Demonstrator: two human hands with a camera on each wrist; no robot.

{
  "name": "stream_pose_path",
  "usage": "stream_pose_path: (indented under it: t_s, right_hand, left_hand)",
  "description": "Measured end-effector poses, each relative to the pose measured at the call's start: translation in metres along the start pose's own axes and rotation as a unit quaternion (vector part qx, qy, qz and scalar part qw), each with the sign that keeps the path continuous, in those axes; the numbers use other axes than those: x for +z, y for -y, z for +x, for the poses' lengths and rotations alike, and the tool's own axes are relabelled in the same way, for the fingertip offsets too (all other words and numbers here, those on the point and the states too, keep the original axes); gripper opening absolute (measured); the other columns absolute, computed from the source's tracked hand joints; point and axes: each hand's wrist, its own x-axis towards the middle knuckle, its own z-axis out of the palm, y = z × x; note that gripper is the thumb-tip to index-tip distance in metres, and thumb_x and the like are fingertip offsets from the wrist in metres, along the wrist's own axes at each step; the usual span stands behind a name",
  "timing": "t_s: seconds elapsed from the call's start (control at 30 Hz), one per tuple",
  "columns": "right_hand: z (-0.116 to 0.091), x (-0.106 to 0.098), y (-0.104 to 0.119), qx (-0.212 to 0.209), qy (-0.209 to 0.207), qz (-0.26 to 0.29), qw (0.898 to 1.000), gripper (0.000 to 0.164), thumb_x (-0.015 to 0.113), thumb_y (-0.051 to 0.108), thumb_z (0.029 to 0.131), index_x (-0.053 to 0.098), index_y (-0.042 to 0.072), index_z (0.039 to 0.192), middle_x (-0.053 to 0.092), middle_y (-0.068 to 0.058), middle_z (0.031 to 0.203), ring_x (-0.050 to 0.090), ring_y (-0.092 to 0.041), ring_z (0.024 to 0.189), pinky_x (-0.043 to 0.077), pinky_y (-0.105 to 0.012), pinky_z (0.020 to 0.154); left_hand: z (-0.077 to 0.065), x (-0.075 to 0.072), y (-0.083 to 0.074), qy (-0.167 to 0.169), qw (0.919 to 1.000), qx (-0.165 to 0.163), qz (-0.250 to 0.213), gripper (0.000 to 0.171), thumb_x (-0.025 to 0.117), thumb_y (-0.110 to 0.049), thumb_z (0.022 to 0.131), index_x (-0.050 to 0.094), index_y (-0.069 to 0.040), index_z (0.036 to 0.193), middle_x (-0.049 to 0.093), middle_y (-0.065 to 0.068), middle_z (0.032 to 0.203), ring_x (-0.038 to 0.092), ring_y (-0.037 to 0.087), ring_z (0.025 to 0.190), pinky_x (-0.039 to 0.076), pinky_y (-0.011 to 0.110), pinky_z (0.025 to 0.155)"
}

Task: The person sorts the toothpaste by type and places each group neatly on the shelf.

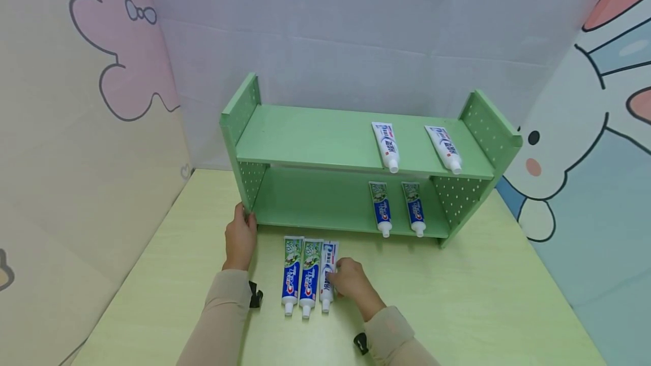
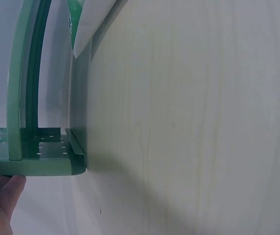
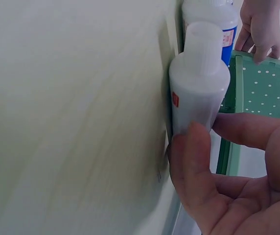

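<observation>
My left hand [image 1: 241, 240] grips the front edge of the left side panel of a green two-tier shelf [image 1: 325, 137]. The left wrist view shows fingers [image 2: 10, 193] against that panel edge. With thumb and fingers on either side, my right hand [image 1: 353, 281] pinches a white toothpaste tube [image 1: 328, 273], whose cap end faces the camera in the right wrist view [image 3: 198, 88]. This tube lies at the right end of a row, beside two green-and-blue toothpaste tubes [image 1: 309, 273] [image 1: 292, 269], all with caps toward me.
Two white toothpaste tubes [image 1: 386, 146] [image 1: 444, 148] lie on the upper tier toward the right. Below them, two green-and-blue tubes [image 1: 380, 208] [image 1: 414, 208] lie on the lower tier. The shelf stands on a pale wooden table [image 1: 488, 298], with cartoon-printed walls around it.
</observation>
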Motion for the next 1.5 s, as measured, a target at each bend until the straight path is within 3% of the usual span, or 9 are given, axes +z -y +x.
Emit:
stream_pose_path:
  t_s: [0.3,0.63,1.5]
  right_hand:
    - [0.002,0.001,0.0,-0.001,-0.007,0.002,1.0,0.037,0.068,0.012,0.091,0.058,-0.012,0.116,0.058,-0.011,0.08,0.057,-0.018,0.053,0.048,-0.03,0.049]
    - [0.001,0.005,0.001,-0.008,-0.021,0.015,1.0,0.023,0.068,0.008,0.088,0.058,-0.009,0.1,0.055,-0.01,0.074,0.056,-0.019,0.057,0.049,-0.031,0.051]
    - [0.002,0.012,0.004,-0.001,-0.045,0.013,0.999,0.034,0.071,0.005,0.085,0.051,-0.01,0.109,0.053,-0.012,0.077,0.056,-0.021,0.063,0.049,-0.033,0.053]
  left_hand:
    - [0.001,0.001,0.0,0.001,1.0,0.004,-0.004,0.036,0.05,-0.008,0.102,0.044,-0.001,0.136,0.062,0.032,0.112,0.065,0.044,0.093,0.05,0.055,0.07]
    - [0.001,0.002,0.0,-0.009,0.9998,0.015,0.002,0.034,0.051,-0.009,0.102,0.045,-0.001,0.134,0.064,0.031,0.108,0.066,0.043,0.087,0.05,0.055,0.066]
    - [0.0,0.001,0.001,-0.017,0.9997,0.017,0.001,0.034,0.052,-0.009,0.102,0.046,0.0,0.134,0.063,0.032,0.108,0.066,0.045,0.088,0.05,0.056,0.068]
